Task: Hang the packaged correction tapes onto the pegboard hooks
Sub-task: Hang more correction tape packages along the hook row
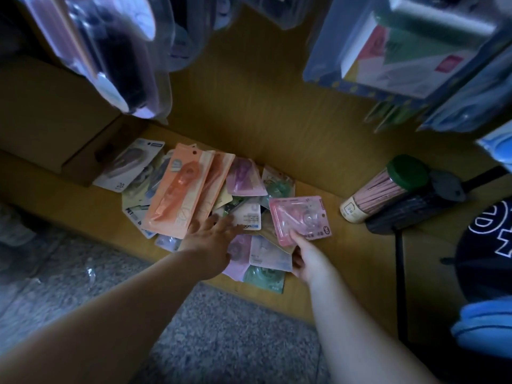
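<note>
Ledge (346,245): pile (177,195) reaches front edge; right hand (307,261) grips pink packet (299,217).

The pink packet (300,217) in the right hand (307,259) is glossy plastic. Around that hand the shelf (346,245) is smooth matt wood; the floor (221,342) behind it looks like rough speckled stone.

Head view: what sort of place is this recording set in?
Probably a stationery shop's display aisle: packaged correction tapes piled on a low wooden shelf, blister packs hanging overhead, and a labelled tub of what look like pencils beside the pile.
</note>
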Tool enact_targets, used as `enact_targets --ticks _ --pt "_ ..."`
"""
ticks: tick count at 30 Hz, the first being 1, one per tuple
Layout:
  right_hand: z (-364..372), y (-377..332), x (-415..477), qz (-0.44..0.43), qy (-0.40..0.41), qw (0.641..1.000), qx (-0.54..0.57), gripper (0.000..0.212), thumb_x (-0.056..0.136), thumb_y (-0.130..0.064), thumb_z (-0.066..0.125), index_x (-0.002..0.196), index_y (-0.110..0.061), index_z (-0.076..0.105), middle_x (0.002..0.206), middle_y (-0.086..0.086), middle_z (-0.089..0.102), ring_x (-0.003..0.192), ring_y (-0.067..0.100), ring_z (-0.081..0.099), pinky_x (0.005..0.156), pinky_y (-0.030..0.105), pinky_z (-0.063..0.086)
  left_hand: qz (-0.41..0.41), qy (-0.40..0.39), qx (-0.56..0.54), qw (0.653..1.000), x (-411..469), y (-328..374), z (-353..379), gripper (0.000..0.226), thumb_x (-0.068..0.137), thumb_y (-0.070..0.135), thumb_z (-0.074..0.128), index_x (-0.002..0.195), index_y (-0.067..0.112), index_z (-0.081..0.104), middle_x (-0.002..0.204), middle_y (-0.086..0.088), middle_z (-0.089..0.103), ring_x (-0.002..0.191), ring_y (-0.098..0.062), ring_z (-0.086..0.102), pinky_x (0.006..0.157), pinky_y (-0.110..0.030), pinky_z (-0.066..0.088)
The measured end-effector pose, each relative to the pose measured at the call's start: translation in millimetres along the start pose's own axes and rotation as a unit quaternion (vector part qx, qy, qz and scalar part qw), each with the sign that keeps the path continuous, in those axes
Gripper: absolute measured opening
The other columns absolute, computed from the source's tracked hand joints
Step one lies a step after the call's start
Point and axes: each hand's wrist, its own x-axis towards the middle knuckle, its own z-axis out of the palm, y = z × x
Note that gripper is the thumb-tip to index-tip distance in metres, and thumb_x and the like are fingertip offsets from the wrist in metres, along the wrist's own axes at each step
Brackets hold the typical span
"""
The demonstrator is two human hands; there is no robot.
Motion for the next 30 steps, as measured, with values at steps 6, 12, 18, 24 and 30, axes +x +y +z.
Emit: enact_targets --ticks 6,12,18,24,30 --pt "6 4 14 0.001 -0.006 0.999 -0.033 0.044 0.088 -0.023 0.058 0.128 -0.006 0.051 0.131 0.015 0.055 0.104 0.025 0.056 0.101 0.036 0.040 0.003 0.008 -0.004 1.000 2 -2 2 0.064 0.093 0.022 0.041 0.147 0.032 0.007 0.158 0.007 -0.006 0.145 -0.020 -0.002 0.117 -0.038 0.009" --pt "5 4 24 0.016 -0.039 0.997 -0.065 0.019 0.082 -0.031 0.064 0.088 -0.013 0.062 0.078 0.005 0.071 0.090 0.024 0.062 0.095 0.037 0.044 0.009 0.010 -0.019 1.000 1 -6 3 0.067 0.092 0.017 0.040 0.146 0.034 0.004 0.157 0.008 -0.007 0.146 -0.020 -0.003 0.118 -0.037 0.007" --pt "14 2 21 0.013 -0.055 0.996 -0.069 0.017 0.087 -0.028 0.059 0.078 -0.014 0.057 0.073 0.008 0.060 0.065 0.020 0.056 0.063 0.028 0.044 0.008 0.008 -0.013 1.000 1 -3 2 0.068 0.092 0.017 0.040 0.147 0.033 0.003 0.157 0.007 -0.009 0.146 -0.019 -0.003 0.116 -0.035 0.007" --pt "5 5 19 -0.019 -0.024 0.998 -0.053 0.010 0.088 -0.021 0.057 0.083 -0.012 0.057 0.071 0.005 0.056 0.063 0.018 0.052 0.061 0.027 0.041 0.010 0.010 -0.008 1.000 2 -5 3 0.068 0.092 0.018 0.041 0.146 0.033 0.004 0.157 0.008 -0.008 0.146 -0.018 -0.002 0.116 -0.033 0.008" --pt "-37 -1 7 -0.077 0.048 0.995 -0.038 0.035 0.084 -0.019 0.061 0.117 -0.011 0.052 0.102 0.010 0.060 0.086 0.025 0.056 0.081 0.036 0.043 0.016 0.004 -0.045 0.999 0 -2 -4 0.067 0.091 0.025 0.047 0.145 0.036 0.011 0.158 0.007 -0.004 0.145 -0.018 0.002 0.115 -0.032 0.012"
